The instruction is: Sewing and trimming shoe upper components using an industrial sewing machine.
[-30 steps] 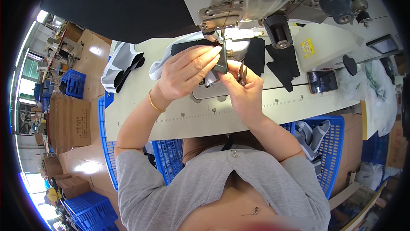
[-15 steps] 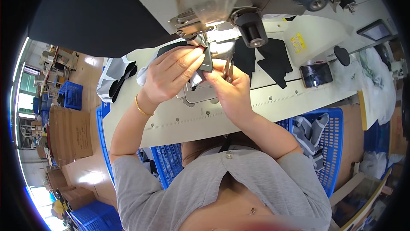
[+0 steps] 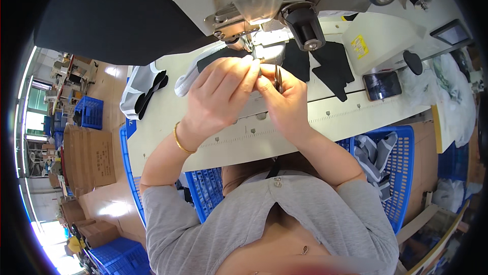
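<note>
Just below the presser-foot area of the sewing machine [image 3: 244, 41], both my hands meet fingertip to fingertip. My left hand [image 3: 218, 94], wearing a gold bangle, is closed in a pinch on a small dark fabric piece, mostly hidden by the fingers. My right hand [image 3: 287, 104] has thumb and fingers together at the same piece. Thread snips [image 3: 278, 79] are tucked in the right hand, blades pointing away from me. Behind my left hand lie a black fabric panel [image 3: 216, 56] and light grey fabric [image 3: 185, 83].
Black cut pieces [image 3: 333, 69] lie right of the needle area, near a phone [image 3: 382, 86]. Grey-and-black strips [image 3: 140, 92] lie at the table's left. Blue baskets [image 3: 401, 173] stand below the table edge. A black panel [image 3: 112, 16] hangs at upper left.
Both hands have come closer together, and the dark piece has turned so that much less of it shows. The view has shifted slightly.
</note>
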Action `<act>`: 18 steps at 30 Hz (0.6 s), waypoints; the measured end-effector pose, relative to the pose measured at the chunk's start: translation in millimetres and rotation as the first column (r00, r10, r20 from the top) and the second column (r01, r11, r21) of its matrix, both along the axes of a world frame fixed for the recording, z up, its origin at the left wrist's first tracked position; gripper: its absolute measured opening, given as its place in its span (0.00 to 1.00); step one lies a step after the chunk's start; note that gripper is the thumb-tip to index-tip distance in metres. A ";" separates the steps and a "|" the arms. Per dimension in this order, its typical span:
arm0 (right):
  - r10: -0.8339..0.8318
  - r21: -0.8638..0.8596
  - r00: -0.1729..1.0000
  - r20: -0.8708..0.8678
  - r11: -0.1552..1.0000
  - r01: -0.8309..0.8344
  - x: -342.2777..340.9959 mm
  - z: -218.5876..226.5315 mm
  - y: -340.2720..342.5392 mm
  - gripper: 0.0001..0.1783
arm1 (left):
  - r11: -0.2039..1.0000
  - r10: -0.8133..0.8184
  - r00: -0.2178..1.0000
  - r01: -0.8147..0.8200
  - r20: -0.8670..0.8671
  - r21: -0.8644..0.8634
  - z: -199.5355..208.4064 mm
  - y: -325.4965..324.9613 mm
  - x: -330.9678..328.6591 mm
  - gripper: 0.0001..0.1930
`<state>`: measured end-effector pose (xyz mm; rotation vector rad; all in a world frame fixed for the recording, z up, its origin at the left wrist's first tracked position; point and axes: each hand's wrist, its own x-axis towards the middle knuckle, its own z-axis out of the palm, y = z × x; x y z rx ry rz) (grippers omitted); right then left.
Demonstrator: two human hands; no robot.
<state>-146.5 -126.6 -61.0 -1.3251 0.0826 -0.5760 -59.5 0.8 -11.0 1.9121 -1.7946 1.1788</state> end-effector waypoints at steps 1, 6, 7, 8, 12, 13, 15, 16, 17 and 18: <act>-0.012 -0.062 0.999 -0.037 0.998 0.009 -0.9 1.8 -0.6 0.11 | 1.000 -0.003 1.000 0.003 0.002 -0.002 -0.2 -2.9 -2.6 0.20; 0.004 0.012 1.000 0.004 1.000 -0.004 -1.4 0.5 2.5 0.10 | 0.998 0.025 1.000 -0.026 -0.014 -0.052 -6.3 -6.6 -5.7 0.20; 0.013 0.019 1.000 0.009 1.000 -0.013 -1.9 0.2 2.1 0.09 | 0.998 0.013 1.000 -0.014 -0.011 -0.060 -7.6 -6.1 -5.1 0.19; 0.015 0.020 1.000 0.010 1.000 -0.015 -2.5 0.2 2.7 0.09 | 0.998 0.006 1.000 -0.006 -0.009 -0.065 -8.3 -4.8 -5.0 0.18; 0.025 0.036 0.999 -0.020 0.999 -0.025 -5.4 3.5 5.4 0.09 | 0.998 0.000 1.000 -0.002 -0.022 -0.062 -6.6 -2.8 -5.5 0.18; 0.027 0.053 0.999 -0.033 0.998 -0.025 -5.5 4.1 6.2 0.09 | 0.998 -0.012 1.000 0.011 -0.024 -0.056 -6.0 -3.4 -5.7 0.18; 0.017 0.063 1.000 -0.006 0.998 -0.017 -2.3 -1.1 6.3 0.09 | 0.998 -0.028 0.999 0.026 -0.028 -0.055 -4.0 -5.6 -5.2 0.18; 0.005 0.076 1.000 0.020 0.997 -0.006 -0.6 -3.1 6.5 0.09 | 0.999 -0.016 1.000 0.015 -0.023 -0.044 -2.3 -5.1 -4.6 0.18; 0.004 0.075 1.000 0.020 0.997 -0.005 0.1 -2.9 7.2 0.09 | 0.999 -0.006 1.000 0.005 -0.019 -0.032 -1.1 -4.2 -4.0 0.18; 0.036 0.103 0.999 0.014 0.994 -0.037 0.6 -2.7 7.9 0.09 | 0.999 -0.007 1.000 0.007 -0.020 -0.033 -0.9 -3.7 -3.1 0.18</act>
